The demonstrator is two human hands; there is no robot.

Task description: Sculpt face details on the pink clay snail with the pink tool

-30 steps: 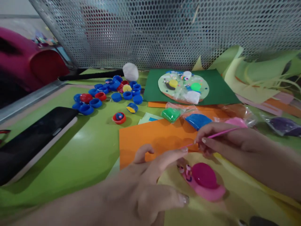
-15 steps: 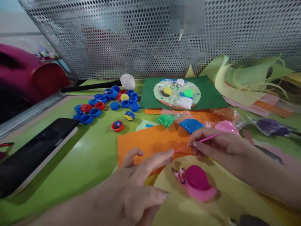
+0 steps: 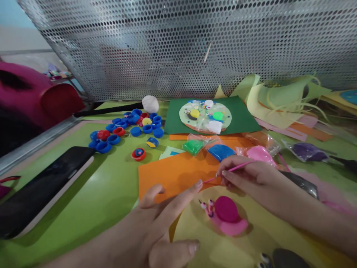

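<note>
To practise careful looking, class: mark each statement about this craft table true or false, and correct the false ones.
1. The right hand holds a thin pink stick. True.
2. The pink snail lies on green paper. False: on yellow paper.
3. The bottle caps are mostly blue. True.
4. The left hand grips the phone. False: the phone lies apart, untouched.
</note>
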